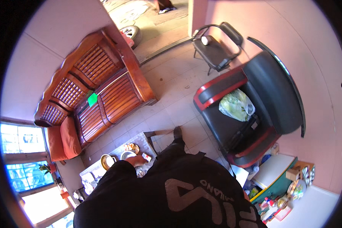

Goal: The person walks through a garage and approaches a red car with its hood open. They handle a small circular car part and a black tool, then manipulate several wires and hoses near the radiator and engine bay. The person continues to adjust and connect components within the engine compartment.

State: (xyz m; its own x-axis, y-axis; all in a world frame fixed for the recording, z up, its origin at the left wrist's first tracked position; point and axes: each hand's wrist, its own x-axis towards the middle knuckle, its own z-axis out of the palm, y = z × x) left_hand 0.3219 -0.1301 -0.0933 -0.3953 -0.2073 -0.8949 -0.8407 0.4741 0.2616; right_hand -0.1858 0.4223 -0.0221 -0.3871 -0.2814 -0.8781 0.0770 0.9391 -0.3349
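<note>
My left hand (pixel 136 160) reaches out from a black sleeve over the small table (pixel 140 140). Its fingers are small and blurred here, so what they hold, if anything, is unclear. Close beside it are a pale bowl (pixel 127 154), a small red and white pack (pixel 146 156) and clear glassware (pixel 141 171). Some orange and cream pieces (pixel 131 147) lie just beyond the bowl. A round pot with a golden side (pixel 107 162) stands further left, near several white cups (pixel 89 178). My right hand is hidden behind my body; only a sliver of skin shows at that side.
A wooden bench (pixel 114 97) with orange cushions (pixel 70 138) stands at left. The black armchair (pixel 231 133) at right carries a plastic bag of greens (pixel 237 105). Beyond it is a folding chair (pixel 216 51) near the doorway. Cluttered shelves (pixel 271 174) stand at lower right.
</note>
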